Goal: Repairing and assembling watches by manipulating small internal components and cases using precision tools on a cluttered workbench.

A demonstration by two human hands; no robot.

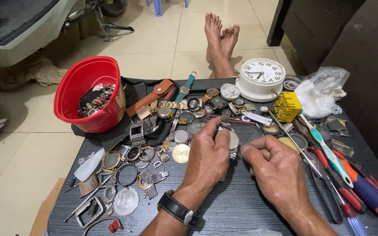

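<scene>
Looking down from my head, my left hand (207, 157) is closed around a steel watch (232, 142), its case and a bit of metal band showing past my fingers at the middle of the dark table (241, 205). My right hand (276, 168) sits just beside it, thumb and forefinger pinched together at the watch's edge; whether a small tool lies between them I cannot tell. A black-strapped wristwatch (178, 209) wraps my left wrist.

Clutter crowds the far side of my hands: loose watch cases, dials and bands (176, 116) spread across the table up to a red bucket (88, 94) full of more watch parts at the left corner. To my left lie rings, crystals and bezels (125, 175) and a small white bottle (89, 165). To the right, near my right hand, lie a toothbrush (327, 148), pliers (327, 192) and screwdrivers with orange and blue handles (368, 192), with a yellow block (287, 106), a white alarm clock (262, 78) and a crumpled plastic bag (320, 89) behind them.

The barest stretch of tabletop is the strip nearest me, under my wrists. The left edge drops to tiled floor (22, 148); a dark wall (364, 52) stands close on the right. Beyond the far edge my bare feet (219, 39) rest on the tiles.
</scene>
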